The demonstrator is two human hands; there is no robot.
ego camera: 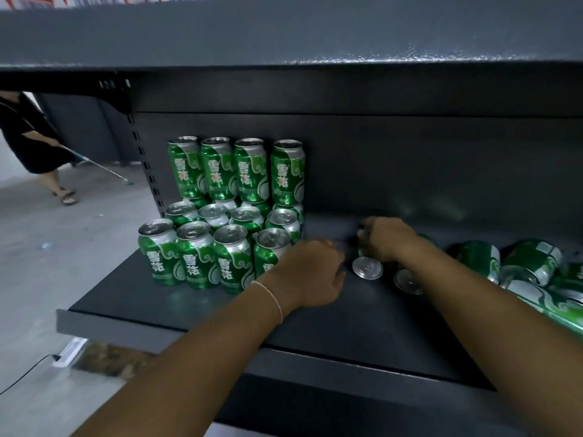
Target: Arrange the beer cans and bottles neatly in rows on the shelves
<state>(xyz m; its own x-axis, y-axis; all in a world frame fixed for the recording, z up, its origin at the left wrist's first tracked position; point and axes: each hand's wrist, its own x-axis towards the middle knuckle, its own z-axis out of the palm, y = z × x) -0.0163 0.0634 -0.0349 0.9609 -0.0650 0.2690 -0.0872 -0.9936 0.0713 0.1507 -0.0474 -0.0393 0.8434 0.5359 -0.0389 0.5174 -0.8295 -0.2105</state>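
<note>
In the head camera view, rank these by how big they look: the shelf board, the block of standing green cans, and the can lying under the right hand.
1. shelf board, largest.
2. block of standing green cans.
3. can lying under the right hand, smallest; mostly its silver end shows, so its apparent size is unsure.

Dim overall, bay under the upper shelf (284, 36) sits in its shadow, back panel (410, 159) nearly black. Light comes from above and left of that shelf: specular glare along its front lip, floor (63, 231) left of it much brighter, washed grey. Standing cans (236, 170) catch highlights on tops. Strong wide-angle bowing, shelf edges curve. Motion blur on both hands (307, 272) and the tipped cans (533, 261) lower right; bottom-left corner smeared, soft.
</note>
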